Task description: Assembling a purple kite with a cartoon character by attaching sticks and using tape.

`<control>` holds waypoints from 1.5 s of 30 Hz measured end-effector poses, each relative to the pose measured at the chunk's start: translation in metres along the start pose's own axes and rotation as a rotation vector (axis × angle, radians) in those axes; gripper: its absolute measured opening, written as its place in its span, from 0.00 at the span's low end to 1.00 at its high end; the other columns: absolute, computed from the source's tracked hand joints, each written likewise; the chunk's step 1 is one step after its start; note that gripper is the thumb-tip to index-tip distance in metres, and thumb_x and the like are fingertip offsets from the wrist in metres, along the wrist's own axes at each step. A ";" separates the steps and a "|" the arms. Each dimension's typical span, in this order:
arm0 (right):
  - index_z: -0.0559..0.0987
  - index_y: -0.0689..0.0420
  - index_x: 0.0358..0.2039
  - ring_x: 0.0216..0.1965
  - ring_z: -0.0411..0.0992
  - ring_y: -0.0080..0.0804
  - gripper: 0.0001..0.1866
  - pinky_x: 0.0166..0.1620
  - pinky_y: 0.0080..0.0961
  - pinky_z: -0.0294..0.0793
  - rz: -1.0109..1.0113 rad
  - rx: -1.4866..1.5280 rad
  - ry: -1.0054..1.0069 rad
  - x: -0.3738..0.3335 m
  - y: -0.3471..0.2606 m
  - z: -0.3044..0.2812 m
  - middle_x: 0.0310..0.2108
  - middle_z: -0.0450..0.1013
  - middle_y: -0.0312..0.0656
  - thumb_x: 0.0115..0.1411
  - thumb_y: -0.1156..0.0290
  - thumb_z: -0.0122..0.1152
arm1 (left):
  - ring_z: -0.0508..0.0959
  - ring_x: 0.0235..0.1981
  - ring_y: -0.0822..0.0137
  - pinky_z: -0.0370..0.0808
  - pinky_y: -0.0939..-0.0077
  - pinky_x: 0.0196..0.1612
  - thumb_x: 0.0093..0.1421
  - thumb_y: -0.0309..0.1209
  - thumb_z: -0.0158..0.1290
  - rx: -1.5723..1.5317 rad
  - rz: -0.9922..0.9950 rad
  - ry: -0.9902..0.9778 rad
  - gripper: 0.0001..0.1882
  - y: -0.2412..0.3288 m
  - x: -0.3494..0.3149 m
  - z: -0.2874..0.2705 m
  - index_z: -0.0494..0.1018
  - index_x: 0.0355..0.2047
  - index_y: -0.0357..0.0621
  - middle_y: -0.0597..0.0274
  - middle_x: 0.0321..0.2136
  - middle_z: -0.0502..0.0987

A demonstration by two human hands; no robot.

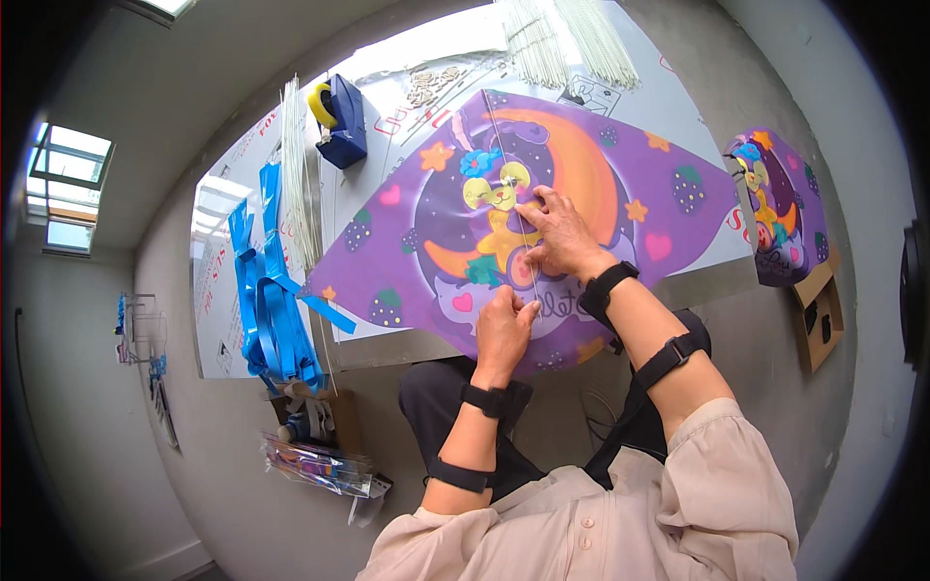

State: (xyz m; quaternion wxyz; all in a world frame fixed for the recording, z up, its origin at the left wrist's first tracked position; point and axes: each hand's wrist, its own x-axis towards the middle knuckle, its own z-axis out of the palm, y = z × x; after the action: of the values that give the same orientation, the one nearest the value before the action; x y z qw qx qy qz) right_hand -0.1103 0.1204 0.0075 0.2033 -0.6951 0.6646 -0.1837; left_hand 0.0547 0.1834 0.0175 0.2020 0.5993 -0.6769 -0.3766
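Note:
A purple kite sheet [446,223], printed with a cartoon animal on an orange moon, lies across the table and hangs over its near edge. Down its middle runs a thin pale rod [497,136], or perhaps a cord. At the sheet's lower part, my left hand [504,334] is closed, thumb and fingertips pinched at the near end of this thin strip. Higher up, my right hand [565,235] rests on the print just right of the strip, thumb and forefinger apart and touching the sheet beside it. What lies under the right palm is hidden.
Left on the table [218,320] are blue ribbons [276,329], a bundle of thin white rods [295,174] and a blue tape dispenser [341,121]. Small brown pieces [431,85] and more rods [533,48] lie at the back. Another printed sheet [780,208] and a cardboard box [823,320] are at right.

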 end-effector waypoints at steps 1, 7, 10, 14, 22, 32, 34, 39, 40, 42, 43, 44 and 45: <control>0.71 0.48 0.56 0.57 0.59 0.51 0.42 0.59 0.38 0.64 -0.010 -0.008 0.009 0.000 0.003 0.001 0.60 0.56 0.48 0.36 0.65 0.77 | 0.75 0.19 0.65 0.69 0.70 0.24 0.52 0.27 0.61 -0.019 0.063 0.035 0.12 0.003 -0.002 -0.003 0.68 0.22 0.36 0.55 0.17 0.74; 0.65 0.55 0.58 0.55 0.62 0.52 0.37 0.56 0.39 0.65 -0.042 0.058 0.001 0.014 0.006 0.000 0.56 0.61 0.51 0.49 0.60 0.68 | 0.76 0.20 0.61 0.70 0.69 0.25 0.52 0.28 0.59 -0.073 0.081 0.003 0.10 0.008 0.010 -0.047 0.69 0.24 0.36 0.54 0.17 0.75; 0.66 0.57 0.57 0.53 0.65 0.49 0.34 0.53 0.38 0.68 -0.005 0.149 -0.012 0.020 0.005 -0.007 0.53 0.63 0.50 0.51 0.60 0.66 | 0.77 0.20 0.56 0.70 0.67 0.26 0.52 0.28 0.58 -0.061 0.108 0.057 0.10 -0.007 0.031 -0.071 0.69 0.23 0.36 0.52 0.18 0.75; 0.71 0.60 0.53 0.46 0.71 0.47 0.28 0.47 0.38 0.72 -0.029 0.105 0.020 0.022 0.001 -0.019 0.45 0.69 0.49 0.54 0.61 0.64 | 0.77 0.20 0.65 0.72 0.70 0.25 0.51 0.25 0.58 -0.085 0.131 0.197 0.07 -0.032 0.087 -0.128 0.72 0.23 0.34 0.55 0.17 0.76; 0.78 0.64 0.38 0.33 0.74 0.45 0.16 0.37 0.36 0.72 -0.001 0.220 0.068 0.027 -0.030 -0.028 0.29 0.75 0.49 0.52 0.66 0.63 | 0.70 0.17 0.79 0.68 0.82 0.17 0.54 0.27 0.56 -0.393 -0.051 0.489 0.04 -0.049 0.205 -0.236 0.75 0.27 0.40 0.69 0.18 0.73; 0.78 0.69 0.38 0.26 0.76 0.33 0.15 0.32 0.26 0.74 -0.102 0.564 -0.198 0.033 -0.132 -0.038 0.26 0.77 0.49 0.52 0.72 0.64 | 0.70 0.21 0.71 0.65 0.66 0.22 0.52 0.27 0.56 -0.408 -0.391 0.562 0.03 -0.108 0.252 -0.267 0.74 0.27 0.43 0.67 0.20 0.73; 0.78 0.70 0.38 0.26 0.76 0.33 0.16 0.32 0.26 0.73 -0.113 0.525 -0.231 0.034 -0.135 -0.030 0.26 0.77 0.49 0.52 0.72 0.64 | 0.69 0.18 0.73 0.63 0.68 0.20 0.51 0.26 0.56 -0.161 -0.327 0.499 0.03 -0.143 0.241 -0.287 0.73 0.23 0.42 0.67 0.16 0.71; 0.78 0.70 0.38 0.26 0.74 0.33 0.16 0.33 0.26 0.73 -0.095 0.513 -0.302 0.027 -0.120 -0.003 0.26 0.77 0.49 0.52 0.73 0.64 | 0.75 0.16 0.68 0.71 0.70 0.19 0.47 0.27 0.60 -0.140 -0.382 0.471 0.08 -0.198 0.186 -0.300 0.78 0.23 0.33 0.55 0.17 0.77; 0.78 0.70 0.38 0.26 0.74 0.33 0.16 0.33 0.26 0.73 -0.098 0.513 -0.309 0.026 -0.122 -0.001 0.26 0.77 0.49 0.52 0.73 0.64 | 0.76 0.18 0.67 0.73 0.70 0.21 0.47 0.28 0.60 -0.111 -0.377 0.453 0.09 -0.208 0.173 -0.302 0.78 0.25 0.33 0.55 0.19 0.78; 0.77 0.70 0.40 0.28 0.73 0.24 0.15 0.32 0.20 0.73 -0.099 0.474 -0.358 0.024 -0.128 -0.001 0.28 0.77 0.45 0.54 0.74 0.63 | 0.80 0.25 0.63 0.76 0.68 0.30 0.46 0.29 0.61 -0.072 -0.351 0.492 0.12 -0.226 0.152 -0.303 0.79 0.29 0.32 0.49 0.25 0.80; 0.77 0.70 0.40 0.28 0.73 0.24 0.15 0.32 0.20 0.73 -0.103 0.472 -0.363 0.023 -0.129 0.002 0.28 0.77 0.45 0.54 0.74 0.63 | 0.80 0.30 0.59 0.76 0.68 0.35 0.46 0.29 0.61 0.046 -0.304 0.465 0.14 -0.237 0.143 -0.305 0.79 0.32 0.32 0.46 0.29 0.80; 0.77 0.70 0.41 0.28 0.73 0.24 0.15 0.32 0.20 0.73 -0.087 0.468 -0.374 0.022 -0.129 0.007 0.28 0.77 0.45 0.54 0.74 0.64 | 0.81 0.34 0.56 0.76 0.68 0.40 0.46 0.29 0.62 0.163 -0.255 0.436 0.16 -0.247 0.138 -0.306 0.78 0.35 0.32 0.44 0.32 0.80; 0.77 0.70 0.41 0.28 0.73 0.24 0.15 0.32 0.20 0.72 -0.070 0.463 -0.385 0.022 -0.129 0.012 0.28 0.77 0.45 0.54 0.74 0.64 | 0.80 0.38 0.51 0.75 0.65 0.45 0.44 0.30 0.63 0.188 -0.240 0.421 0.19 -0.252 0.134 -0.307 0.78 0.37 0.32 0.42 0.36 0.79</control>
State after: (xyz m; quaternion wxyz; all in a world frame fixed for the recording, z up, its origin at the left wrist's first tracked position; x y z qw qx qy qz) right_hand 0.0065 0.1037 0.0653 0.4723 -0.6747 0.5300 -0.2019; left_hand 0.4164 -0.0274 -0.0016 0.2359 0.7567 -0.5760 -0.2001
